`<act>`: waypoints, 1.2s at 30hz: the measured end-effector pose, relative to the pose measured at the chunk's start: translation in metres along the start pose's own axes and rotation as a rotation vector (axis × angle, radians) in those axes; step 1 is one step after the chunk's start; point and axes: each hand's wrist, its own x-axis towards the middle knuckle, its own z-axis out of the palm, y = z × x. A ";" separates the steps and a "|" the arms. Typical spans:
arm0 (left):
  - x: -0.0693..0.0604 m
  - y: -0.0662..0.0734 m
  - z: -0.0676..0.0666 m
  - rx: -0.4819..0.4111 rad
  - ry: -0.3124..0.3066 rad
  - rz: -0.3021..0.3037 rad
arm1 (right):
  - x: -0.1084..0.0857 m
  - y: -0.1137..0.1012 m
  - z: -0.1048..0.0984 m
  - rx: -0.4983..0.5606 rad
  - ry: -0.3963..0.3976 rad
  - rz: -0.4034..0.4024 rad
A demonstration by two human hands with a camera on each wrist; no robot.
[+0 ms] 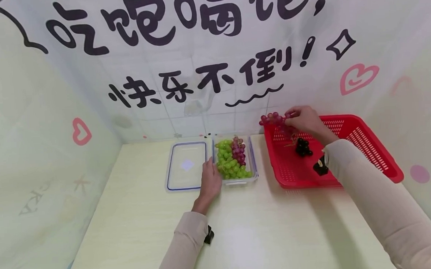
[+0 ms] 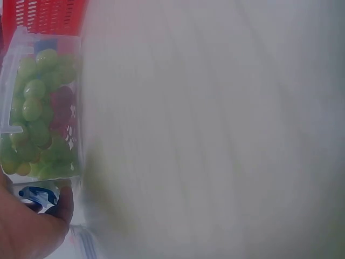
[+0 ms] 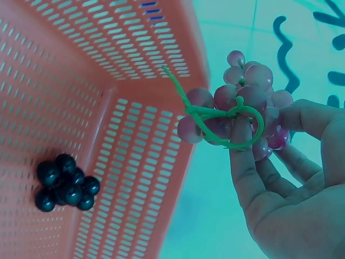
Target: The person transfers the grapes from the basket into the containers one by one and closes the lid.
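A clear lidless food container point(image 1: 237, 182) holds green grapes point(image 1: 235, 171) and a bunch of purple-red grapes point(image 1: 238, 149). My left hand point(image 1: 210, 179) rests against its left side, fingers mostly extended along the wall; the left wrist view shows the fingers and thumb point(image 2: 66, 204) touching that end. Over the left rim of a red basket point(image 1: 281, 179), my right hand point(image 1: 304, 121) pinches another bunch of purple-red grapes point(image 3: 250, 97) with a green looped stem point(image 3: 215, 112). Black grapes point(image 1: 303, 147) lie in the basket, below the right hand.
A clear lid with a blue seal point(image 1: 186, 165) lies on the pale table point(image 1: 239, 230) left of the container. Behind the table hangs a white curtain point(image 1: 163, 121) with printed lettering. The basket stands at the table's back right.
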 end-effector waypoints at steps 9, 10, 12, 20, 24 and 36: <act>0.000 -0.001 0.003 0.026 0.023 0.029 | -0.002 -0.015 0.006 0.009 -0.023 -0.004; 0.000 -0.001 0.003 0.026 0.024 0.030 | -0.002 -0.016 0.006 0.011 -0.026 -0.002; -0.001 -0.001 0.003 0.026 0.025 0.031 | -0.001 -0.018 0.007 0.014 -0.030 -0.003; 0.001 -0.001 0.002 0.007 0.009 0.023 | 0.002 -0.024 0.010 0.055 -0.029 -0.020; 0.001 -0.002 0.002 0.014 0.012 0.021 | 0.003 -0.026 0.013 0.090 -0.046 -0.024; 0.000 0.000 0.001 0.004 0.007 0.011 | 0.005 -0.036 0.030 0.157 -0.079 -0.006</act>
